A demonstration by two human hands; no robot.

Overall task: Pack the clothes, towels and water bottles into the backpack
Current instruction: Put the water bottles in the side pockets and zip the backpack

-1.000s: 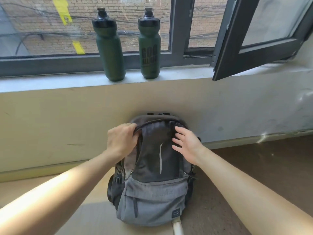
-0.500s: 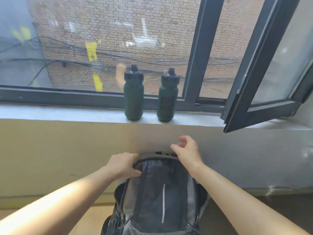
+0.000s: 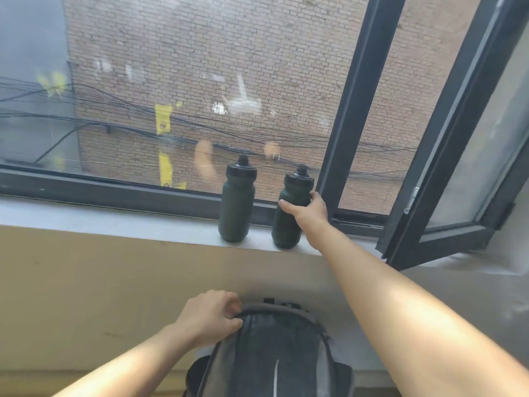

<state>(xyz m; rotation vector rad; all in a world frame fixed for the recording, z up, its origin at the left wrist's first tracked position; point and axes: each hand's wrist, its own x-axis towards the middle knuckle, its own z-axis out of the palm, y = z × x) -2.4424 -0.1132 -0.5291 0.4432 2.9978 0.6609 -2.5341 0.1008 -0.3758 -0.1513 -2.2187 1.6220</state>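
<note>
The right hand (image 3: 307,214) is curling its fingers round the right green water bottle (image 3: 285,226). The left hand (image 3: 209,319) is gripping the backpack (image 3: 274,356) top.

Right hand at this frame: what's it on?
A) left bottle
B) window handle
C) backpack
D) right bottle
D: the right hand curls round the right bottle on the windowsill, thumb across its front. The left bottle stands untouched, and the left hand grips the top of the backpack.
</note>
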